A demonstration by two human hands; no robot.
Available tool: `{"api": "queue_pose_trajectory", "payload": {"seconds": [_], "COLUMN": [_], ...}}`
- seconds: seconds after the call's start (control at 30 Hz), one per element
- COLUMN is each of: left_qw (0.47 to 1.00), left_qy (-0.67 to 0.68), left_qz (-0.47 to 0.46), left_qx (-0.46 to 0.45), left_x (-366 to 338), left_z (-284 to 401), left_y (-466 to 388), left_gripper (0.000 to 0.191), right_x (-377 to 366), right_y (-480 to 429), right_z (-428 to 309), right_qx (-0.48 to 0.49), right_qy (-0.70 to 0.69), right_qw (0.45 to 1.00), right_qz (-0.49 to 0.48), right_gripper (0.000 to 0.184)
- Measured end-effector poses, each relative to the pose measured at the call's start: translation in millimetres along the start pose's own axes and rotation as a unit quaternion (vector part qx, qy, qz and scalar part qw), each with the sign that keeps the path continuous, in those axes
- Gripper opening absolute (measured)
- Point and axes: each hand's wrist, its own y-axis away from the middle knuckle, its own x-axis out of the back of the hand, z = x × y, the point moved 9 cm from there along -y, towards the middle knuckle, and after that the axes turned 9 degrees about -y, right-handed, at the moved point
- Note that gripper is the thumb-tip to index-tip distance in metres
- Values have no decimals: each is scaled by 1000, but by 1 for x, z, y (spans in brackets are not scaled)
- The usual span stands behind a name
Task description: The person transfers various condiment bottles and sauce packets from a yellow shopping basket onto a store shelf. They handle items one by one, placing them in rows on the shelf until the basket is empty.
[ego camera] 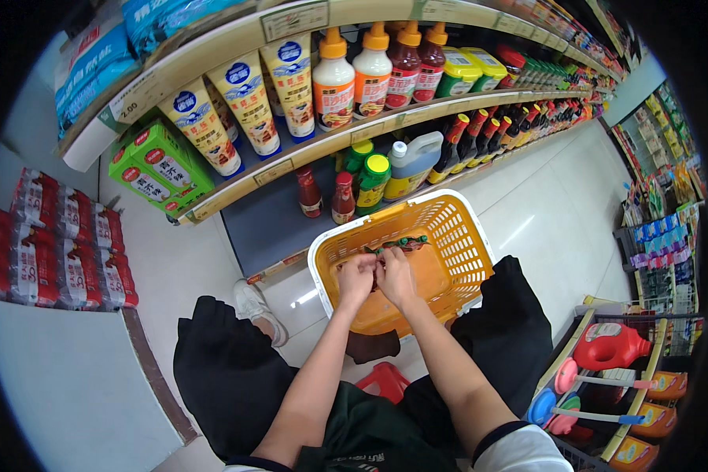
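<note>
An orange plastic shopping basket (pixel 442 295) with a white rim stands between the person's knees. Both hands reach inside it, close together. My left hand (pixel 356 279) and my right hand (pixel 396 275) meet with bent fingers at a small dark item with a green top, partly hidden by the fingers. Just beyond them, several small green-capped packs (pixel 412 242) lie against the basket's far side. On the lower shelf behind the rim stand two red sauce bottles, one of them nearest the basket (pixel 343 200), and a green jar with a yellow lid (pixel 373 184).
Curved shop shelves hold squeeze bottles (pixel 334 88), condiment tubes (pixel 245 100) and a green carton (pixel 160 168). Red wrapped packs (pixel 35 259) are stacked at left. A red stool (pixel 384 380) is beneath the person. Plungers (pixel 544 407) and a red jug (pixel 607 346) occupy a rack at lower right.
</note>
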Motion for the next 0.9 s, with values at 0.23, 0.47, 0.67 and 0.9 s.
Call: {"api": "queue_pose_trajectory", "payload": {"seconds": [0.23, 0.47, 0.67, 0.9], "left_qw": [990, 991, 990, 990], "left_qy": [-142, -118, 45, 69], "left_qz": [-13, -60, -98, -27], "left_qx": [2, 13, 95, 121], "left_x": [-26, -39, -37, -14], "left_z": [-62, -90, -91, -85], "left_y": [20, 32, 40, 31], "left_gripper": [34, 41, 54, 45], "right_x": [-25, -41, -10, 71], "right_y": [42, 55, 48, 8], "right_z": [52, 72, 68, 29], "right_qx": [-85, -67, -55, -64], "right_qy": [15, -1, -59, -45], "right_qw": [993, 994, 997, 996], "right_qz": [-78, -90, -7, 52], "right_gripper": [32, 34, 30, 20]}}
